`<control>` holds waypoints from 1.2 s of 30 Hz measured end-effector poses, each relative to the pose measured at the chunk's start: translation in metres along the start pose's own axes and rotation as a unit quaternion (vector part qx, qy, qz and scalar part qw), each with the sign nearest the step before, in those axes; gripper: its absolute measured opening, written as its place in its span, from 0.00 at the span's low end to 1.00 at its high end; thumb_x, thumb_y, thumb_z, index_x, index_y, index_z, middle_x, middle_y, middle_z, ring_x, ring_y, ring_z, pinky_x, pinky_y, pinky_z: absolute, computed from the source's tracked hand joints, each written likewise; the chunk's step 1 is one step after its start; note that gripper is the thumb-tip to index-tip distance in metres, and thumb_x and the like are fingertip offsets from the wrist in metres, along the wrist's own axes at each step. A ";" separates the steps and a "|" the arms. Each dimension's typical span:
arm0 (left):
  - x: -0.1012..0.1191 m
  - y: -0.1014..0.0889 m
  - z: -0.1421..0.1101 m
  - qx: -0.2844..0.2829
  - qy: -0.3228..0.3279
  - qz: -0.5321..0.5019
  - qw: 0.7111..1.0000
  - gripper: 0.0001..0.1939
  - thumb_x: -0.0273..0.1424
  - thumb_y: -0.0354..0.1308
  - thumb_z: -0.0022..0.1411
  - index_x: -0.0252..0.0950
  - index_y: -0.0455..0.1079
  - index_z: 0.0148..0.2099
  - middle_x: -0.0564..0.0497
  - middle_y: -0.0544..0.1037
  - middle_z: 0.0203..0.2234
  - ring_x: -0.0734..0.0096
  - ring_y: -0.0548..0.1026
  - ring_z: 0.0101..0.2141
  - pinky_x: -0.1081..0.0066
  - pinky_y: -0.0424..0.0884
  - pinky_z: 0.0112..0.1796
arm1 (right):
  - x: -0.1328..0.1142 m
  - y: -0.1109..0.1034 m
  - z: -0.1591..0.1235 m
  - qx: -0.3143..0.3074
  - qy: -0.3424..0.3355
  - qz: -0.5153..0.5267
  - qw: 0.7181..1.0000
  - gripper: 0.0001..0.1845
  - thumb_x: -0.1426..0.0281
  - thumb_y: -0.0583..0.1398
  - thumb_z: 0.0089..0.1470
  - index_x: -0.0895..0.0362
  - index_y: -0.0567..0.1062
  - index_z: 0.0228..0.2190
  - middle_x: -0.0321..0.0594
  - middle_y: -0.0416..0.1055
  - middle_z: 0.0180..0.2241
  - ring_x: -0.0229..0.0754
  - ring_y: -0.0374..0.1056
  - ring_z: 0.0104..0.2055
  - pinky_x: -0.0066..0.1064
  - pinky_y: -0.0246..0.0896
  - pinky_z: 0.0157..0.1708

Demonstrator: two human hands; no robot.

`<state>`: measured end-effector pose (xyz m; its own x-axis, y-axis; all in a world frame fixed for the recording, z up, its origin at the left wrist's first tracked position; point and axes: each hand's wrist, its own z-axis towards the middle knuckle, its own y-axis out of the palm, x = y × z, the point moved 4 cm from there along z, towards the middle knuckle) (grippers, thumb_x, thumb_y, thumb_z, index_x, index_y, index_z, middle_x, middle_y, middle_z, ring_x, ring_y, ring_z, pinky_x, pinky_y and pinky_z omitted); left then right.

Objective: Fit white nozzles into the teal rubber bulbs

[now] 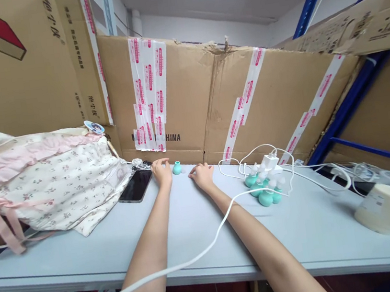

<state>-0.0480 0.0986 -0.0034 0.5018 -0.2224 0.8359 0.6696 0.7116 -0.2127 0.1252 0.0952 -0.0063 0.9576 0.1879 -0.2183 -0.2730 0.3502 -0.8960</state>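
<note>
A small teal round-bellied bottle [177, 169] with an uncapped mouth stands upright near the back of the table. My left hand [162, 173] is just left of it, fingers loosely stretched and apart, with no object visible in them. On the bottle's other side, my right hand [203, 175] rests low over the tabletop, its fingers bent but apart and seemingly holding nothing. A small pale, translucent patch lies between the bottle and my right fingertips, too faint to name. Farther right, several similar teal bottles [265, 197] with whitish translucent tops stand clustered together.
A dark phone [136, 186] lies beside a floral cloth bag [51, 185] at the left. One white cable [196, 258] crosses above my right forearm. A white charger plug [269, 160] and cords sit behind the bottle cluster. A cream cup [389, 209] stands right. Cardboard [187, 94] walls the back.
</note>
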 end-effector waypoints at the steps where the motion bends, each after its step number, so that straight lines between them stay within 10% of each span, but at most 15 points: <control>1: -0.001 -0.001 0.001 0.008 -0.012 -0.005 1.000 0.09 0.23 0.53 0.55 0.37 0.73 0.33 0.49 0.76 0.35 0.64 0.70 0.44 0.62 0.58 0.53 | 0.000 0.003 0.003 -0.002 0.015 -0.003 1.000 0.07 0.64 0.62 0.51 0.51 0.80 0.29 0.43 0.74 0.40 0.48 0.60 0.48 0.41 0.44 0.45; 13: -0.011 -0.002 -0.002 0.026 -0.116 -0.068 0.991 0.11 0.20 0.51 0.53 0.39 0.72 0.29 0.49 0.75 0.34 0.62 0.70 0.42 0.61 0.59 0.51 | -0.006 0.012 0.012 -0.030 0.052 0.010 0.998 0.09 0.63 0.60 0.52 0.52 0.79 0.28 0.41 0.77 0.32 0.46 0.67 0.42 0.39 0.45 0.44; 18: -0.010 -0.002 -0.004 0.025 -0.130 -0.068 0.989 0.11 0.21 0.50 0.53 0.38 0.73 0.31 0.47 0.75 0.36 0.62 0.69 0.43 0.62 0.60 0.50 | -0.008 -0.003 0.025 0.019 -0.013 0.012 1.000 0.10 0.66 0.55 0.57 0.53 0.76 0.36 0.39 0.77 0.35 0.43 0.69 0.41 0.35 0.48 0.43; 21: -0.010 0.000 -0.005 0.004 -0.134 -0.067 0.989 0.12 0.21 0.50 0.54 0.37 0.73 0.33 0.47 0.75 0.37 0.63 0.69 0.43 0.63 0.61 0.49 | -0.017 -0.005 0.042 -0.052 -0.108 -0.020 0.993 0.18 0.69 0.59 0.53 0.49 0.72 0.47 0.38 0.77 0.37 0.43 0.69 0.43 0.31 0.53 0.38; 29: -0.001 0.002 -0.006 -0.059 -0.092 -0.041 0.993 0.09 0.23 0.52 0.55 0.37 0.73 0.35 0.47 0.75 0.37 0.65 0.70 0.40 0.65 0.62 0.46 | -0.029 -0.012 0.054 -0.088 -0.131 -0.109 0.982 0.10 0.71 0.64 0.46 0.57 0.80 0.35 0.51 0.77 0.35 0.50 0.72 0.41 0.32 0.59 0.39; 36: 0.055 0.030 -0.034 -0.371 0.124 -0.097 0.915 0.14 0.35 0.60 0.54 0.36 0.75 0.41 0.47 0.77 0.35 0.66 0.71 0.37 0.70 0.64 0.40 | 0.028 -0.052 0.017 -0.149 -0.114 0.272 0.944 0.17 0.68 0.61 0.47 0.60 0.78 0.40 0.39 0.77 0.26 0.39 0.72 0.29 0.26 0.61 0.30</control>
<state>0.0185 0.0850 0.0186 0.3805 -0.5068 0.7736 0.9010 0.0147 -0.4335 0.1643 0.0976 0.0403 0.6285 0.4704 -0.6194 -0.6485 -0.1227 -0.7512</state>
